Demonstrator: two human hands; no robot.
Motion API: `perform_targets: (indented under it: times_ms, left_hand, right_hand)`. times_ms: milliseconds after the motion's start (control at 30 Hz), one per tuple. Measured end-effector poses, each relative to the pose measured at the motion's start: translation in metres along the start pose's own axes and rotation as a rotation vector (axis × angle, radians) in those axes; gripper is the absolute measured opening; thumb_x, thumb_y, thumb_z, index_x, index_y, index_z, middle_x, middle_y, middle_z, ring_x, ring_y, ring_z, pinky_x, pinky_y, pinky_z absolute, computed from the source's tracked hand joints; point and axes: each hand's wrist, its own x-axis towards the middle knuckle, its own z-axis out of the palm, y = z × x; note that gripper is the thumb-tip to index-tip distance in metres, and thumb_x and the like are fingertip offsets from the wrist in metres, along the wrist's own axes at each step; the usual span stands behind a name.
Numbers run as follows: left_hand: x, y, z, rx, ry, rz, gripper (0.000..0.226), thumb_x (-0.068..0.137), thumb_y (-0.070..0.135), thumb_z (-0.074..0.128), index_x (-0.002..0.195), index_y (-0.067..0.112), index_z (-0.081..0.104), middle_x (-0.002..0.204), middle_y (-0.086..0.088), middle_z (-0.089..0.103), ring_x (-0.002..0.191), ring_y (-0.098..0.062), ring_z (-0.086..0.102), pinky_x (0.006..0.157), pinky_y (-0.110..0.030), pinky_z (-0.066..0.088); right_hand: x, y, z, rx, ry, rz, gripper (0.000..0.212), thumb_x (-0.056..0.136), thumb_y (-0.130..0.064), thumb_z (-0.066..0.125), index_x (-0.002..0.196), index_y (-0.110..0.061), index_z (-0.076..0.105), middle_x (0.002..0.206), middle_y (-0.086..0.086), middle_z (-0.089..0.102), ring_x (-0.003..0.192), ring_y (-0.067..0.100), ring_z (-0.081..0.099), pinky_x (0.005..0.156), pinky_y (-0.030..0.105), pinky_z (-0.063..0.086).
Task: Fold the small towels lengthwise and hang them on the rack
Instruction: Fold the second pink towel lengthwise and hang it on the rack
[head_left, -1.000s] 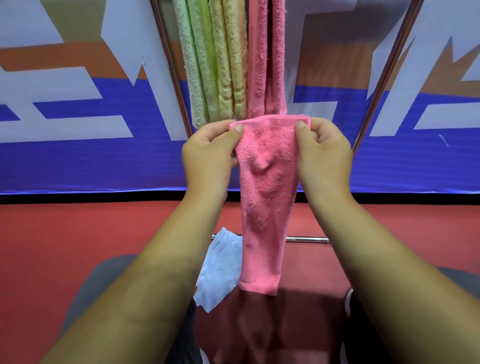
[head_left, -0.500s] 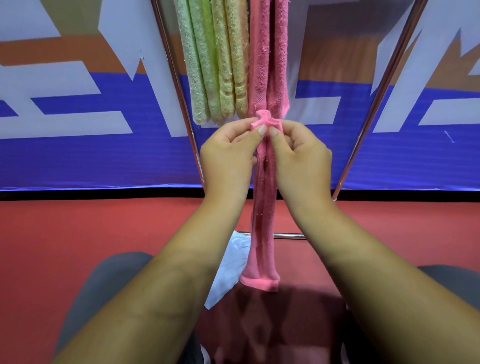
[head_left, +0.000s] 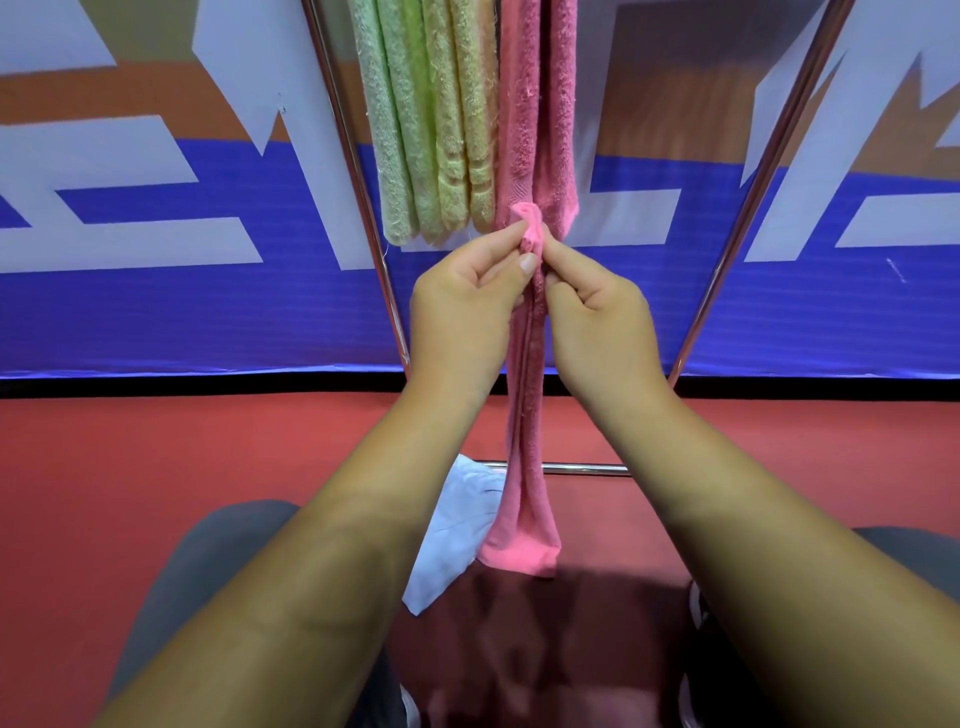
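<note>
Nearest the camera, knees (head_left: 218, 561): two, clad in grey cloth, seen under the forearms.
White cloth (head_left: 452, 530): one, thin and creased, laid on the red floor (head_left: 156, 467) just left of the towel's lower end.
Towel (head_left: 524, 415): one, pink terry, folded lengthwise into a narrow band. It is held between the hands in front of the rack with its long axis vertical, bunched end up and flared end pointing at the floor.
Left hand (head_left: 462, 306): the towel's top is pinched by thumb and forefinger from the left; the other fingers are curled.
Right hand (head_left: 597, 317): fingers curled, the same top pinched from the right.
Rack (head_left: 358, 182): shiny metal tube; two slanted legs and one low crossbar (head_left: 587, 469) are seen.
Hung towels: four green-to-yellow terry strips (head_left: 431, 130) and two pink ones (head_left: 540, 130), side by side, hanging vertically just behind the hands.
Banner (head_left: 156, 312): flat blue, white and orange shapes, farthest back.
</note>
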Motion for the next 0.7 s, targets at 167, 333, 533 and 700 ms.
perform_targets:
  times_ms: [167,333,533,700]
  left_hand:
    - [0.002,-0.001,0.000,-0.043,-0.002,-0.018,0.041,0.094,0.009,0.080,0.134,0.009,0.074,0.119,-0.005,0.081,0.117,-0.017,0.075,0.108,-0.047,0.058]
    - [0.003,0.002,0.002,-0.008,0.052,-0.007,0.034,0.094,0.012,0.080,0.128,0.011,0.078,0.108,0.000,0.083,0.097,-0.008,0.077,0.094,-0.038,0.064]
    - [0.008,0.003,-0.002,0.006,0.018,0.002,0.028,0.099,0.012,0.074,0.127,0.011,0.079,0.110,0.001,0.083,0.094,-0.010,0.075,0.080,-0.029,0.063]
    - [0.016,0.013,-0.010,-0.060,-0.092,0.031,0.025,0.102,0.006,0.068,0.126,0.005,0.077,0.111,-0.012,0.082,0.097,-0.018,0.076,0.092,-0.042,0.064]
  right_hand:
    - [0.004,0.002,-0.003,0.098,-0.069,0.022,0.066,0.094,0.000,0.045,0.150,-0.028,0.066,0.150,-0.014,0.066,0.143,-0.001,0.056,0.123,0.033,0.045]
    - [0.007,0.005,-0.004,0.172,-0.062,0.080,0.063,0.086,-0.011,0.053,0.145,-0.028,0.070,0.146,-0.009,0.069,0.142,0.007,0.060,0.123,0.037,0.046]
    - [0.006,0.007,-0.005,0.196,-0.047,0.092,0.051,0.099,-0.007,0.060,0.141,-0.034,0.072,0.133,-0.015,0.076,0.129,0.009,0.070,0.114,0.039,0.055]
    - [0.013,0.007,-0.014,0.309,0.013,0.073,0.044,0.105,-0.009,0.067,0.146,-0.025,0.067,0.133,-0.010,0.076,0.126,0.001,0.068,0.096,0.016,0.055]
